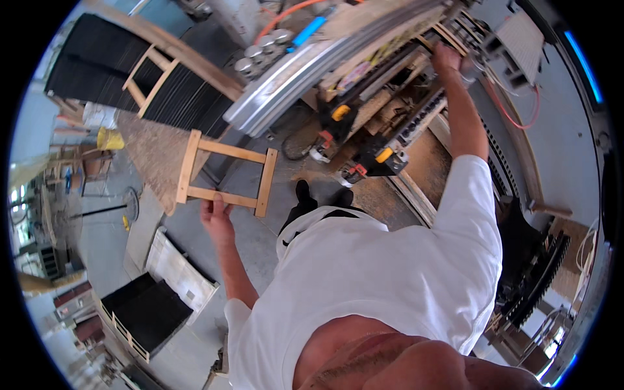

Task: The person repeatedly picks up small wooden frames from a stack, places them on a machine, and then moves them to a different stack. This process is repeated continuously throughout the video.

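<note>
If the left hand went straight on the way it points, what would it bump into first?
The left hand grips a wooden frame, which would come along. Past that, the stack of black slats looks first in line, though depth is hard to judge.

Frame (232,151) (in left hand (219,220)), left of shoes (303,189)

The left hand (219,221) holds a small wooden frame (232,151). The right hand (446,60) is near some wood strips (450,38). A blue thing (309,32) lies by shiny round things (266,43).
</note>
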